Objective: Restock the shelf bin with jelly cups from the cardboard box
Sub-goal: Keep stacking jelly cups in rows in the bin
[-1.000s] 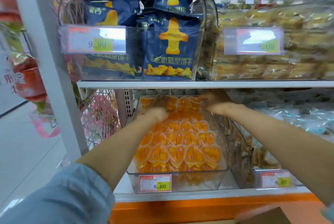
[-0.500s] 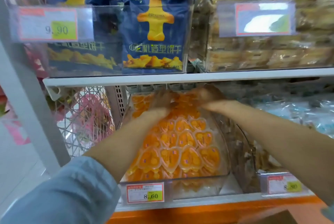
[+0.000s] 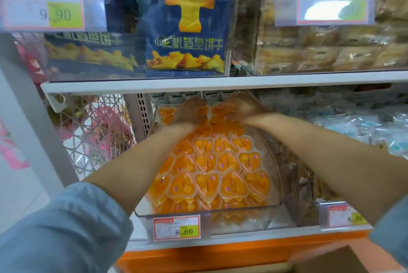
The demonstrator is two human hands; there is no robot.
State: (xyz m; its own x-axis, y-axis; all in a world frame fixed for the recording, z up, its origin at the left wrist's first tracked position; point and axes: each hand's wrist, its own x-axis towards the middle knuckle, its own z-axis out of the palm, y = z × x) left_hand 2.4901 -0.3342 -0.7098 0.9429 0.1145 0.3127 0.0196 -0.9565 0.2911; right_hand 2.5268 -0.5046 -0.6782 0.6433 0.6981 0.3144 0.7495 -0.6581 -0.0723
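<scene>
A clear plastic shelf bin on the lower shelf holds several rows of orange heart-shaped jelly cups. Both my arms reach deep into it, under the shelf above. My left hand lies palm down on the cups at the back of the bin. My right hand lies on the back cups beside it, with a few cups showing between the two hands. Both hands are blurred and their fingertips are in shadow. A corner of the cardboard box shows at the bottom right.
The white upper shelf hangs just above my hands and carries blue biscuit bags and wrapped pastries. A price tag reading 8.60 fronts the bin. A wire rack stands to the left, and more snack bins to the right.
The view has moved closer and tilted down. Both hands stay on the cups at the back of the bin and have drawn a little nearer each other.
</scene>
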